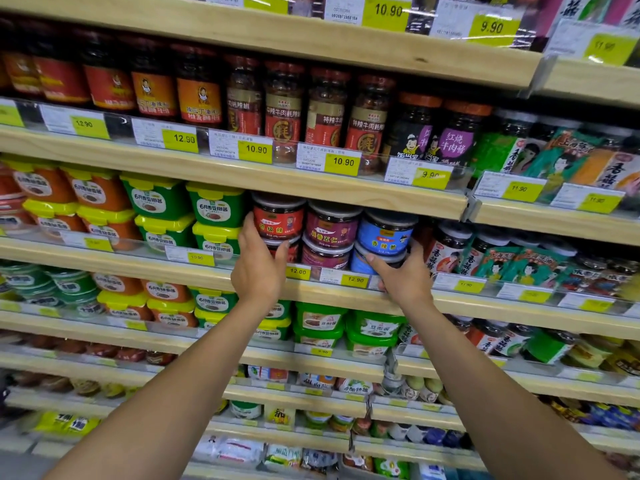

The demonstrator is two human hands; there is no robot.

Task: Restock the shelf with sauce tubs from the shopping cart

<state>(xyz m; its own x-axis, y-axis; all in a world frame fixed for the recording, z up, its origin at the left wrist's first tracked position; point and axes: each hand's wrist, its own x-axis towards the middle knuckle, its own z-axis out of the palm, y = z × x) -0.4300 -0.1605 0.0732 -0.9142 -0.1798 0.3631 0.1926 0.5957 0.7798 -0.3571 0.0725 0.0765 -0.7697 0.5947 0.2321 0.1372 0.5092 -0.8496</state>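
On the middle wooden shelf stand stacked round sauce tubs. A red-label tub tops the left stack, a maroon tub the middle one, a blue-label tub the right one. My left hand wraps around the lower red tub, fingers behind it and thumb in front, with fingertips touching the upper red tub. My right hand grips the lower blue tub from the right, thumb across its front. The shopping cart is out of view.
Green and orange square tubs sit left of the round tubs. Dark jars and green packets stand to the right. Tall jars fill the shelf above. Price tags line the shelf edges. Lower shelves hold more tubs and packets.
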